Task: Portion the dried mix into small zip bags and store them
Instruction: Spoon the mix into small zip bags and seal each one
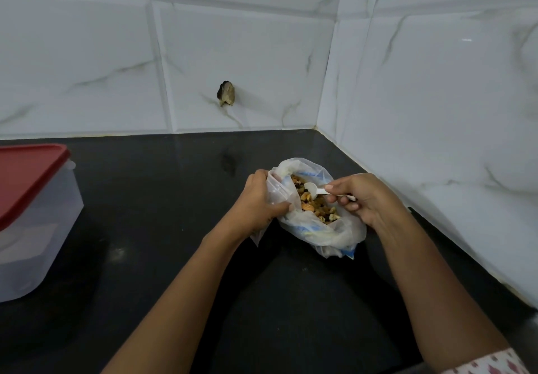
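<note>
Black glossy desk [174,199] in a corner; white marble-look tiled walls [233,39] behind and right; dark broken hole [226,93] in back wall.

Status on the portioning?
Left hand grips small zip bag. Right hand holds white spoon in the dried mix; big bag open. Red-lidded container off left, not in the way.

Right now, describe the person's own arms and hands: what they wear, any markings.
No gloves, rings, watch or bangles show on the left hand or the right hand; both forearms are uncovered. The right arm alone shows clothing, at the bottom edge: a sleeve of pale cloth with reddish-pink leaf-like print. No left sleeve is in view.
</note>
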### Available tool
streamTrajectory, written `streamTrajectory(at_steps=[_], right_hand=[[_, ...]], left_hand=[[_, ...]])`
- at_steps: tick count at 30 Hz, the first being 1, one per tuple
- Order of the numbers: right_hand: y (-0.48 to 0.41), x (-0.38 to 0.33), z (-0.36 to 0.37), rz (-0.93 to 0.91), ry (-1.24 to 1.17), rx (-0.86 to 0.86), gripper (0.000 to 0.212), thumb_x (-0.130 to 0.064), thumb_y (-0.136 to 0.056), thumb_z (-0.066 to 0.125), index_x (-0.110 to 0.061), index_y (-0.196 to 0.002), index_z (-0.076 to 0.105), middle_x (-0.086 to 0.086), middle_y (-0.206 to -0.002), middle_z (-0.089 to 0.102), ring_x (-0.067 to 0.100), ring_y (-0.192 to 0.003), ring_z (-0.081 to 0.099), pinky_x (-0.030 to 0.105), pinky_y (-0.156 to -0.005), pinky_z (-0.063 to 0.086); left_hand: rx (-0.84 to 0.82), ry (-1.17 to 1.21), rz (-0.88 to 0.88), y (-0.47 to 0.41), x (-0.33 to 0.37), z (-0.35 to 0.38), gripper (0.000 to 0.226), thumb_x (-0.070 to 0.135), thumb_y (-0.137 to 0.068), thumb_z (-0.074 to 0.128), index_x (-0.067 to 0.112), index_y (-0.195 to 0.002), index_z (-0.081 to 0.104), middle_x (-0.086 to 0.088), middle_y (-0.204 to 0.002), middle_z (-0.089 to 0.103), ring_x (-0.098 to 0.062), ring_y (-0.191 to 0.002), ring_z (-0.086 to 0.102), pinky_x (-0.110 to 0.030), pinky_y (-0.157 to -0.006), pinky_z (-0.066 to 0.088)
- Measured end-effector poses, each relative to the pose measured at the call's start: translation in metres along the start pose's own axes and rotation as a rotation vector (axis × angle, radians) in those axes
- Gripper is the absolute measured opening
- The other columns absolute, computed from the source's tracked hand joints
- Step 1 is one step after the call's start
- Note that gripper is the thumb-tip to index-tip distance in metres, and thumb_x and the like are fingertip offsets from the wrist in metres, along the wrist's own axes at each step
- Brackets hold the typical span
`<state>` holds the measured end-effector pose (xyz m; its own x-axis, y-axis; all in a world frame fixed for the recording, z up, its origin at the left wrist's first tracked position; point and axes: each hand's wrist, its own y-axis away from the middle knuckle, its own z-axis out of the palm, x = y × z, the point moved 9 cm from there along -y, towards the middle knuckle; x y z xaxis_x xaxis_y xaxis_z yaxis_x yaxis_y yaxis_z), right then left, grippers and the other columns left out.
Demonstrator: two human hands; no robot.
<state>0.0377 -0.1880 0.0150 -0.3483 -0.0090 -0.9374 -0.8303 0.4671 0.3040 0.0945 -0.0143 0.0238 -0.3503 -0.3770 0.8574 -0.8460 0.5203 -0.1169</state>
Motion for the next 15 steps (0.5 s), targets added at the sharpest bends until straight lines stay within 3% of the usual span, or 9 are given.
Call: streamTrajectory(at_steps=[6, 12, 15], right_hand=[[0.0, 0.0, -0.005, 0.003, -0.136, -0.018, 0.012, 0.007, -0.085, 0.053, 0.003, -0.075, 0.058, 0.011, -0.057, 0.056, 0.003, -0.028, 0.035, 0.01, -0.026, 0.02], [0.002, -0.006, -0.011, -0.025, -0.26, -0.043, 0.013, 0.007, -0.087, 0.047, 0.004, -0.081, 0.058, 0.012, -0.064, 0.054, 0.003, -0.027, 0.036, 0.01, -0.026, 0.021], [0.002, -0.009, -0.01, -0.05, -0.318, -0.079, 0.01, 0.005, -0.087, 0.048, 0.005, -0.088, 0.058, 0.01, -0.06, 0.053, 0.002, -0.028, 0.037, 0.01, -0.026, 0.022]], left_hand=[[0.03, -0.016, 0.017, 0.0, 0.006, -0.007, 0.057, 0.022, -0.081, 0.069, 0.015, -0.128, 0.038, -0.003, -0.133, 0.036, -0.009, -0.107, 0.039, -0.024, -0.088, 0.039], [0.125, -0.08, 0.047, 0.002, 0.01, -0.02, 0.078, 0.047, -0.067, 0.075, 0.015, -0.129, 0.039, 0.001, -0.124, 0.038, -0.012, -0.11, 0.042, -0.028, -0.09, 0.042], [0.133, -0.088, 0.061, 0.003, 0.011, -0.019, 0.077, 0.049, -0.066, 0.076, 0.015, -0.126, 0.041, 0.004, -0.118, 0.04, -0.01, -0.107, 0.043, -0.024, -0.087, 0.042]])
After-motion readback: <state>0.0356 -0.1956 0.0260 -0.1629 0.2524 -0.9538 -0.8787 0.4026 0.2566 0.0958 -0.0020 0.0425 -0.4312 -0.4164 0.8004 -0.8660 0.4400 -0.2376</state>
